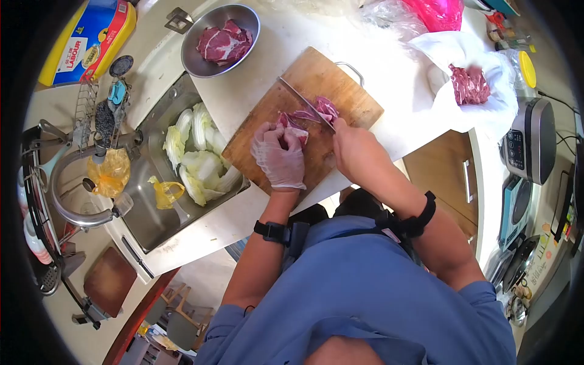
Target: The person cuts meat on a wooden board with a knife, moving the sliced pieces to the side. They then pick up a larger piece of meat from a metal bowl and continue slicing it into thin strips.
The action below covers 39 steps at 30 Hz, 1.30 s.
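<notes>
A wooden cutting board (258,135) lies tilted on the white counter, with red meat (294,126) near its middle. My left hand (278,156), in a clear glove, is curled over the near left part of the meat and presses it on the board. My right hand (356,150), bare, is wrapped round the handle of a knife (295,92). The blade points to the upper left and crosses the meat, just beyond my left fingers. A cut piece (326,108) rests on the far side of the blade.
A metal bowl (193,62) with meat stands beyond the board. Left is a sink (146,225) holding cabbage (202,164) and a yellow bag (165,193). To the right, sliced meat (469,85) lies on a white bag (500,117), near a cooker (530,140).
</notes>
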Each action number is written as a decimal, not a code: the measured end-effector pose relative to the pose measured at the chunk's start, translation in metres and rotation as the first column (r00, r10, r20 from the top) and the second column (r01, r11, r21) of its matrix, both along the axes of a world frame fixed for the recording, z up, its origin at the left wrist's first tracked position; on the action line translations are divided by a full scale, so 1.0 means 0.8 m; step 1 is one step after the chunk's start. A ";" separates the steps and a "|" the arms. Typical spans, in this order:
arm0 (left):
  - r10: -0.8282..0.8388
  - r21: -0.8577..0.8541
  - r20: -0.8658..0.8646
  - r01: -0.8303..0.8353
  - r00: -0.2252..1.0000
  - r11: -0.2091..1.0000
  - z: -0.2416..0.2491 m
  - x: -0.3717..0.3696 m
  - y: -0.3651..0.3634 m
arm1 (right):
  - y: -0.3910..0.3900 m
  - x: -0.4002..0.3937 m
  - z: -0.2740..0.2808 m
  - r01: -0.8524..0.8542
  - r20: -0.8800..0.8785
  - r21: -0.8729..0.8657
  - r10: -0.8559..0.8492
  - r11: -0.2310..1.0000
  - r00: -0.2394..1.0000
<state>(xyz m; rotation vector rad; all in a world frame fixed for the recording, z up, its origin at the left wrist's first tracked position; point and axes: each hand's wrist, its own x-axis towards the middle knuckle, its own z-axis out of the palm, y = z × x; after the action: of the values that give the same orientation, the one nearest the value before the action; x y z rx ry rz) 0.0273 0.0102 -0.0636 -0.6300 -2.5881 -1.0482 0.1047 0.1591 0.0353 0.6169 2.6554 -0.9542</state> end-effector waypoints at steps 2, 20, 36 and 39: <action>0.020 0.003 -0.006 -0.020 1.000 1.000 0.000 0.002 0.001 | -0.006 0.007 0.004 -0.009 0.051 -0.052 0.012 0.999 0.999; 0.018 0.071 0.021 -0.019 1.000 0.997 -0.004 0.001 0.000 | -0.006 0.009 0.004 0.008 0.076 -0.003 -0.008 1.000 0.997; 0.026 -0.008 0.056 -0.025 0.998 1.000 0.004 0.000 0.005 | -0.022 0.005 -0.013 -0.020 -0.004 -0.100 0.020 0.995 1.000; 0.000 -0.040 -0.026 -0.001 1.000 0.999 0.004 -0.001 0.004 | -0.019 -0.003 -0.011 -0.033 -0.036 -0.129 0.029 0.991 0.999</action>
<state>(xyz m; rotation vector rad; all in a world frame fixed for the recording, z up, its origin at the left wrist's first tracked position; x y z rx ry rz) 0.0263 0.0137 -0.0601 -0.6487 -2.5921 -0.9843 0.1021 0.1440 0.0268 0.5332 2.5990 -1.1267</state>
